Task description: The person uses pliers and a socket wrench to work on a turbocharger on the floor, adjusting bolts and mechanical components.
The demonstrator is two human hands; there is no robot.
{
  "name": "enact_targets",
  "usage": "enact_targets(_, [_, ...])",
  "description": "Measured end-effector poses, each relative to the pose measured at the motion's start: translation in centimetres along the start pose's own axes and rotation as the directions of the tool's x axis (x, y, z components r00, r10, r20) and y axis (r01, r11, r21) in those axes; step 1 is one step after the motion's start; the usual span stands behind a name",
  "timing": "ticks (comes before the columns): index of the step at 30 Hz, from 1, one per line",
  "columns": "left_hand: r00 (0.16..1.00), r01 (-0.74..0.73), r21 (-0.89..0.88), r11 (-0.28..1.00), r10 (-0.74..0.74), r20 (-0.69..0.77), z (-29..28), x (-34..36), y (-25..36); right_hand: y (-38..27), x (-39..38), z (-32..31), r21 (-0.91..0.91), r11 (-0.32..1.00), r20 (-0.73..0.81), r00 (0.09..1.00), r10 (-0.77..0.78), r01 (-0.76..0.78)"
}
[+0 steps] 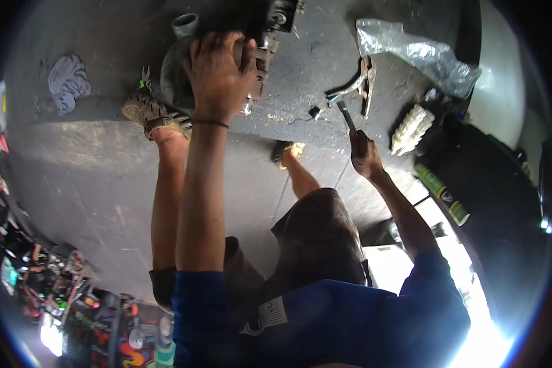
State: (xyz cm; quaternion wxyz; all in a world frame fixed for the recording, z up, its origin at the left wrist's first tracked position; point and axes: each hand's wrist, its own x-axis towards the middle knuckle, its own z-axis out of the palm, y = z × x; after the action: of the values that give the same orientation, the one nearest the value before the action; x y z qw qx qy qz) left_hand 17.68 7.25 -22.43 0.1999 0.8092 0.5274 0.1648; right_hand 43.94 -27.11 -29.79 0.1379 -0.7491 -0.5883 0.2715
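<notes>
My left hand lies over a dark, greasy metal machine part, its fingers spread and bent over the top. A round pipe-like opening rises at the far left of the part, and rusty metal ribs show to the right of my hand. My right hand is closed around the dark handle of a slim tool. The tool points up and left; a small teal piece shows at its far end, but its kind is unclear. Just beyond it lie plier-like clamps with long metal handles.
A small black block lies between my hands. Clear plastic wrap, a pale ridged object and a green can are to the right. A grey rag and green-handled pliers lie left; assorted clutter fills the lower left.
</notes>
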Motion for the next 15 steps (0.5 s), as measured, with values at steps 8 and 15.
enact_targets(8, [0.910, -0.001, 0.049, 0.999, -0.019, 0.414, 5.4, 3.7, 1.9, 8.5, -10.7, 10.1, 0.333, 0.756, 0.009, 0.804, 0.595, -0.563])
enact_targets(15, [0.913, 0.202, -0.197, 0.959, -0.111, 0.393, 6.9, 2.5, 2.0, 8.9, -9.8, 10.0, 0.295, 0.586, 0.060, 0.627, 0.777, -0.755])
